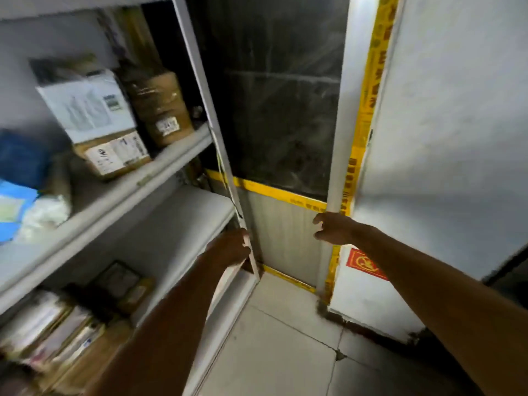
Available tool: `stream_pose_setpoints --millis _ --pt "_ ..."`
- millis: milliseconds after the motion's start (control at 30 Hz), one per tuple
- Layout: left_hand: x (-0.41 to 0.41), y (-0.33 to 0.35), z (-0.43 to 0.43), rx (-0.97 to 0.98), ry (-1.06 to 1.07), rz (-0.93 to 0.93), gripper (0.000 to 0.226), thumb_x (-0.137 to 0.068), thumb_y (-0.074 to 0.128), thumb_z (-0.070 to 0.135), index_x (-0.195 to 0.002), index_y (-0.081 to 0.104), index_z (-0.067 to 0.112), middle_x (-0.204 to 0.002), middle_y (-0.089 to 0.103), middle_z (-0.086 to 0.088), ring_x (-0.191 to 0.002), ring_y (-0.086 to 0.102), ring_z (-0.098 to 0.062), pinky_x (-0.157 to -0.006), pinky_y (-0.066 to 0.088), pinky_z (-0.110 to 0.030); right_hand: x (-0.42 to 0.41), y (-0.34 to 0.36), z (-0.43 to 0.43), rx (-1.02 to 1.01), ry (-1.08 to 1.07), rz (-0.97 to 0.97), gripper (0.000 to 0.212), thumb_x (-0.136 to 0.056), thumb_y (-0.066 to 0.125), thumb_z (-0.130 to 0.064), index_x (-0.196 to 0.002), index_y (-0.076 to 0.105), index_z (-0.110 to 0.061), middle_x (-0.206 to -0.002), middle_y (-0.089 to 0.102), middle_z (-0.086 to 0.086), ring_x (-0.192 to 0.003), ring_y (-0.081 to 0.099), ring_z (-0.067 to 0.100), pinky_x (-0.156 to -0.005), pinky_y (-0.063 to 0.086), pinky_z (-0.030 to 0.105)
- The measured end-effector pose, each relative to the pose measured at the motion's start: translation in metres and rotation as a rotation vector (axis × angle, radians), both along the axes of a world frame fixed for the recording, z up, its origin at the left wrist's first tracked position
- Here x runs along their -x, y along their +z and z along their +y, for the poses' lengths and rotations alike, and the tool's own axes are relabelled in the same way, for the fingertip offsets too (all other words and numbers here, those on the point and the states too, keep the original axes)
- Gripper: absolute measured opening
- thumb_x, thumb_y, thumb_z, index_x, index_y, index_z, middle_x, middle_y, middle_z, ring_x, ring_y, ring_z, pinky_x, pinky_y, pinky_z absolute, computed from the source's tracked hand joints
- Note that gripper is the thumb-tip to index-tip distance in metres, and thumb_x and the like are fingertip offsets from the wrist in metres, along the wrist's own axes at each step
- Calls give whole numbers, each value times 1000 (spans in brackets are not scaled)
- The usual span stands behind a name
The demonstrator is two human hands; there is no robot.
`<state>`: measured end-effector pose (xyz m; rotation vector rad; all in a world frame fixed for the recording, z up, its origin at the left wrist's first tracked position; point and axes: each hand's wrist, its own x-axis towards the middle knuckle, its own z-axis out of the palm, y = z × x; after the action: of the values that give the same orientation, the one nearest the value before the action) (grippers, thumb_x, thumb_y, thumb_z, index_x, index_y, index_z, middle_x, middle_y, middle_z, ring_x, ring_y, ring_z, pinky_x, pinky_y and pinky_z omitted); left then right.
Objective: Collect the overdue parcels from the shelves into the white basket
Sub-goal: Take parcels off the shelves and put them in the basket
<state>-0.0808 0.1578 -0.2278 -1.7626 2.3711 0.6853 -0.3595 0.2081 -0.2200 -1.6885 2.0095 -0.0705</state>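
Note:
A white metal shelf unit [160,155] fills the left side. On its upper shelf a white box [88,107] lies on a brown labelled carton [114,155], with a taped brown parcel [160,107] to their right. Blue and white soft packets [25,210] lie at the far left. The lower shelf holds flat parcels and cartons [65,332]. My left hand [231,247] grips the shelf's upright post [217,132]. My right hand [334,227] hovers in the air with loosely curled fingers, holding nothing. No white basket is in view.
Straight ahead is a dark glass door [280,95] framed with yellow tape. A white wall [445,138] with a red sticker [365,264] stands on the right. Light floor tiles [285,352] lie below.

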Motion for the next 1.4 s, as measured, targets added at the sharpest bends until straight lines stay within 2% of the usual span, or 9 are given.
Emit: stream_pose_setpoints --millis 100,300,433,567,700,833,1200,1300,1400 --pt "-66 2 0 30 203 -10 47 -93 58 35 -139 50 36 -136 59 -1 -116 60 -22 -94 49 -31 -59 3 -46 29 153 -24 52 -91 64 -35 -139 51 -21 -140 54 7 -126 52 26 -99 42 30" --pt "-154 5 41 62 532 -118 49 -89 53 48 -135 54 31 -135 59 1 -120 59 -27 -101 49 -35 -161 5 -105 13 495 -51 41 -89 64 -31 -127 58 -17 -125 63 10 -110 60 29 -86 48 32" --pt "-193 -11 69 40 751 -92 44 -87 55 45 -127 61 27 -122 67 -2 -108 64 -25 -94 53 -40 -216 -1 -122 -16 670 -63 49 -91 62 -32 -136 51 -17 -126 60 11 -95 59 26 -67 41 26" --pt "-201 -15 105 10 852 -110 43 -93 58 39 -133 54 24 -125 63 -6 -110 62 -26 -94 52 -39 -258 -15 -125 -46 767 -74 53 -92 63 -35 -140 47 -19 -138 53 9 -117 55 26 -84 43 27" --pt "-219 -39 118 -24 894 -100 45 -95 58 27 -139 47 26 -127 61 -12 -113 60 -30 -88 48 -34 -296 -34 -129 -98 828 -53 54 -90 65 -36 -140 49 -21 -139 54 8 -120 55 25 -93 44 29" --pt "-234 -68 109 -8 929 -27 44 -97 53 26 -140 48 29 -128 62 -12 -111 61 -31 -92 51 -36 -325 -56 -137 -119 837 -30 53 -89 66 -35 -138 50 -22 -137 56 8 -119 56 25 -96 45 29" --pt "-242 -115 51 12 1044 181 46 -98 56 25 -142 44 23 -121 63 -12 -100 61 -24 -82 51 -32 -389 -113 -182 -159 952 -9 48 -90 65 -33 -135 53 -22 -130 60 8 -113 59 26 -93 48 33" --pt "-241 -124 30 52 1104 194 52 -97 59 29 -146 41 24 -132 55 -12 -114 58 -29 -96 51 -39 -406 -132 -202 -164 984 -29 46 -88 66 -33 -132 56 -21 -126 63 9 -110 62 27 -91 49 31" --pt "-239 -133 15 34 1169 180 57 -96 60 32 -149 39 27 -134 52 -13 -118 56 -31 -97 49 -40 -422 -149 -222 -178 1005 -89 44 -87 68 -34 -128 60 -20 -125 65 9 -110 63 26 -95 50 34"
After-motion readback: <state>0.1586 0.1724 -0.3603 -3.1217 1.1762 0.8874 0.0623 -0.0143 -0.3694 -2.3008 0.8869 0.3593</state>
